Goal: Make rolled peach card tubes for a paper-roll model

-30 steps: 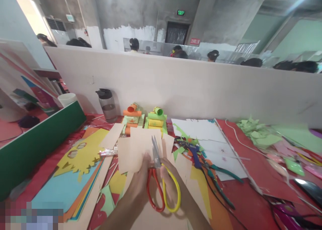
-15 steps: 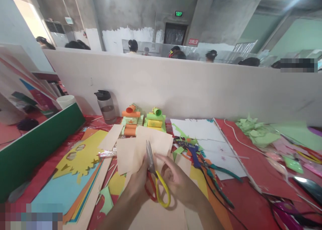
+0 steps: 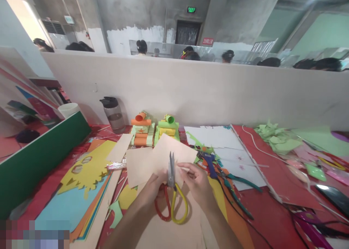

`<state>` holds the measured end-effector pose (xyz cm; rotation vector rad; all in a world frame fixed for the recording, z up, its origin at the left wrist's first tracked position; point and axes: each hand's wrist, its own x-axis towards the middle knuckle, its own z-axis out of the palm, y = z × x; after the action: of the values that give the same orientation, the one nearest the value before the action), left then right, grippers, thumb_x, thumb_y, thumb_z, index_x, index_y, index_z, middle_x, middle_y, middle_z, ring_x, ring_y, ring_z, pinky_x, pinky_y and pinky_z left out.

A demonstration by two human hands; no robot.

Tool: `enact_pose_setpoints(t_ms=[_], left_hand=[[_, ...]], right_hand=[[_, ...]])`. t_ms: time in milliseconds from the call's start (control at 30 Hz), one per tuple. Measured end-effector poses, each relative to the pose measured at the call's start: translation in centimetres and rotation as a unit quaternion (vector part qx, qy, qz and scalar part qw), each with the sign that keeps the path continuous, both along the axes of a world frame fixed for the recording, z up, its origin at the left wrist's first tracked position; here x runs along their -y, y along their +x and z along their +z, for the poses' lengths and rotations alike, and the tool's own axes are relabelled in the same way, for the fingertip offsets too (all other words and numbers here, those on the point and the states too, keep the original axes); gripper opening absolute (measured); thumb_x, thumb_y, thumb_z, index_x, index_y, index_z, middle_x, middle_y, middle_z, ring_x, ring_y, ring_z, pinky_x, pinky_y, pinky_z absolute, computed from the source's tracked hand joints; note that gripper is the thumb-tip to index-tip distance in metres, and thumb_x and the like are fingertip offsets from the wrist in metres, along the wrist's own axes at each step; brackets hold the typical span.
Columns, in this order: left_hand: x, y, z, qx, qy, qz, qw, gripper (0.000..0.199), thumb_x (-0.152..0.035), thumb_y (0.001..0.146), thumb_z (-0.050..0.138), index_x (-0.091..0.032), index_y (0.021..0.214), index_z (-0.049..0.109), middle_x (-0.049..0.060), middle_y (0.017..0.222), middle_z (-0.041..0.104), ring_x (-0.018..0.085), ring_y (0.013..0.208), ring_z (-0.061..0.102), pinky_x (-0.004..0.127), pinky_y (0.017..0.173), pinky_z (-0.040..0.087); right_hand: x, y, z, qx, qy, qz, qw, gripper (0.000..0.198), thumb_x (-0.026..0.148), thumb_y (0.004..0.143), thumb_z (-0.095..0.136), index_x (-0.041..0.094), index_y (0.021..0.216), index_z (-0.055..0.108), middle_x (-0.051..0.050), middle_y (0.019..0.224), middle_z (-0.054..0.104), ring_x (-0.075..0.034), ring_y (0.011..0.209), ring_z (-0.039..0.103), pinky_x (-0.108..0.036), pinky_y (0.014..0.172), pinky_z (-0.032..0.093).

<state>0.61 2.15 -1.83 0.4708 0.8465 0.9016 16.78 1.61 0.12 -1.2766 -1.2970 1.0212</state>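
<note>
Scissors [image 3: 171,178] with one red and one yellow handle stand between my hands, blades pointing away from me and nearly together. My left hand [image 3: 154,187] is closed at their pivot, its thumb along the blades; the fingers underneath are hidden. A pale peach paper sheet [image 3: 170,147] lies tilted behind the blades. My right hand [image 3: 195,180] has its thumb and forefinger pinched at the sheet's right part, right of the blades. More peach sheets [image 3: 169,234] spread beneath both hands.
To the left lie coloured paper sheets [image 3: 65,209] and a yellow cut-out [image 3: 94,165]. Behind stand a water bottle [image 3: 112,114] and two paper models [image 3: 141,129]. Rightward are a glue gun [image 3: 209,163], green-handled pliers [image 3: 237,196], cables and a phone [image 3: 334,198]. A partition [image 3: 191,89] closes the back.
The scissors have swung more upright and moved slightly right, their handles spreading apart. My right hand has drawn in its outstretched forefinger to a pinch, and the peach sheet has turned and shifted right.
</note>
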Motion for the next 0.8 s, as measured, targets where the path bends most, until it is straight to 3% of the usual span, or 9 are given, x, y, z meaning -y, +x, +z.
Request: enact_pose_setpoints(t_ms=[67,133,300,400,500,700,800], left_hand=[[-0.2,-0.4,0.5,-0.023,0.04,-0.058,0.997,0.033,-0.046,0.079,0.072,-0.016,0.083,0.06,-0.004,0.06,0.058,-0.001,0.035,0.024,0.014,0.036,0.012],[-0.3,-0.8,0.8,-0.008,0.071,-0.12,0.99,0.031,-0.045,0.083,0.067,-0.015,0.087,0.063,-0.001,0.066,0.06,0.0,0.038,0.022,0.014,0.037,0.009],[-0.4,-1.7,0.3,0.081,0.047,-0.156,0.983,0.031,-0.035,0.087,0.056,-0.008,0.089,0.07,0.015,0.08,0.071,0.008,0.055,0.049,0.017,0.054,0.038],[-0.1,-1.9,0.3,0.11,0.064,-0.172,0.977,0.033,-0.029,0.087,0.053,-0.005,0.098,0.072,0.02,0.092,0.072,0.016,0.072,0.061,0.023,0.068,0.045],[0.1,-1.7,0.7,0.13,0.101,-0.197,0.967,0.03,-0.022,0.085,0.057,-0.005,0.104,0.072,0.02,0.1,0.07,0.025,0.093,0.064,0.034,0.086,0.046],[0.5,-0.8,0.6,0.19,0.138,-0.197,0.952,0.043,-0.015,0.075,0.072,-0.016,0.118,0.066,0.013,0.103,0.065,0.023,0.083,0.064,0.036,0.072,0.049],[0.6,-0.9,0.6,0.186,0.127,-0.186,0.956,0.052,-0.015,0.072,0.075,-0.017,0.122,0.064,0.014,0.112,0.064,0.026,0.101,0.061,0.039,0.088,0.047]], right_hand=[[-0.2,0.6,-0.1,-0.003,0.023,-0.062,0.998,0.031,0.043,0.084,0.066,0.017,0.101,0.072,-0.01,0.102,0.072,-0.023,0.086,0.067,-0.032,0.075,0.053],[-0.3,1.4,0.1,-0.009,0.047,-0.126,0.991,0.033,0.043,0.082,0.068,0.017,0.102,0.071,-0.01,0.1,0.072,-0.022,0.084,0.066,-0.033,0.075,0.053],[-0.5,2.7,0.3,-0.087,0.075,-0.216,0.97,0.037,0.041,0.078,0.073,0.018,0.107,0.069,-0.008,0.095,0.071,-0.019,0.078,0.064,-0.029,0.07,0.051],[-0.5,2.4,0.0,-0.124,0.061,-0.208,0.968,0.042,0.041,0.079,0.073,0.018,0.113,0.066,-0.004,0.081,0.068,-0.016,0.07,0.062,-0.027,0.063,0.048],[-0.4,1.9,-0.1,-0.128,0.058,-0.198,0.97,0.045,0.041,0.079,0.073,0.017,0.116,0.065,-0.001,0.072,0.064,-0.016,0.066,0.06,-0.027,0.063,0.048],[0.1,1.0,0.4,-0.144,0.036,-0.139,0.979,0.044,0.043,0.082,0.069,0.02,0.119,0.063,-0.004,0.082,0.069,-0.019,0.076,0.065,-0.032,0.073,0.052],[0.4,0.6,0.9,-0.137,0.03,-0.117,0.983,0.044,0.043,0.082,0.069,0.02,0.119,0.063,-0.003,0.081,0.068,-0.02,0.075,0.066,-0.032,0.072,0.054]])
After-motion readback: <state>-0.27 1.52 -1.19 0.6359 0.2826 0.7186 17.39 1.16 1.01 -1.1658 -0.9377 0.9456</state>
